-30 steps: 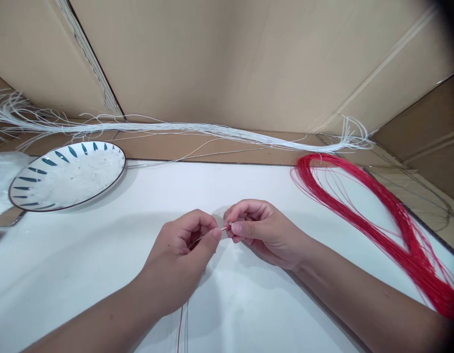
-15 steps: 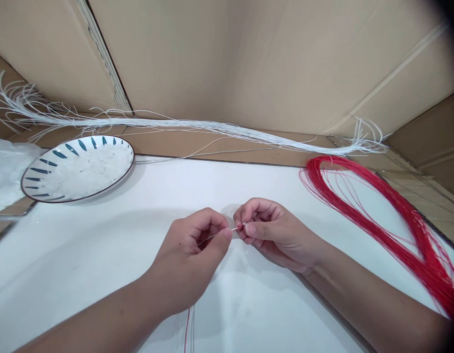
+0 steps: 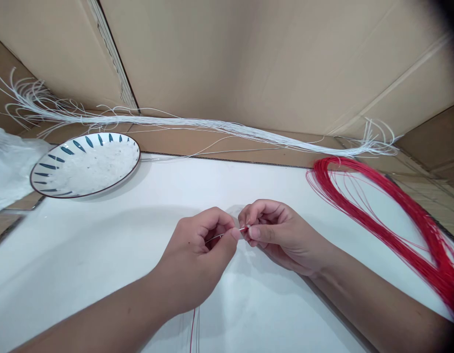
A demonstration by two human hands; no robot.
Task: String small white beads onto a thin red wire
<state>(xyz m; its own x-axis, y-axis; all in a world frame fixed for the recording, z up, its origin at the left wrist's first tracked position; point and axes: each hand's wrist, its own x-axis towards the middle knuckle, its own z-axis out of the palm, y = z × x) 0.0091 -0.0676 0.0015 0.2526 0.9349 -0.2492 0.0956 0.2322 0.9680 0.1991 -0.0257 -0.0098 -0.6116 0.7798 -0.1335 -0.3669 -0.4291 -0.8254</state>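
Note:
My left hand point(image 3: 199, 260) pinches a thin white cord point(image 3: 214, 237) between thumb and forefinger, above the white tabletop. Close beside it, my right hand point(image 3: 281, 233) is closed in a pinch on a small red piece point(image 3: 245, 229) with a whitish bit at its end. Between the fingertips the white cord meets the red piece; how they join is too small to make out. Below my left wrist hang a red strand point(image 3: 192, 328) and pale strands point(image 3: 198, 326), partly hidden by the arm.
An oval plate point(image 3: 39, 190) with dark strokes holds whitish bits at the left, next to a clear plastic bag point(image 3: 9, 166). Along the back lies a bundle of white cords point(image 3: 212, 125) against cardboard point(image 3: 197, 54). A red cord coil point(image 3: 381, 230) rests at the right.
Both hands appear slightly further right, along with the whole scene, as the view shifts. The fingertips have come closer together, and more red shows between them. Both pinches stay closed.

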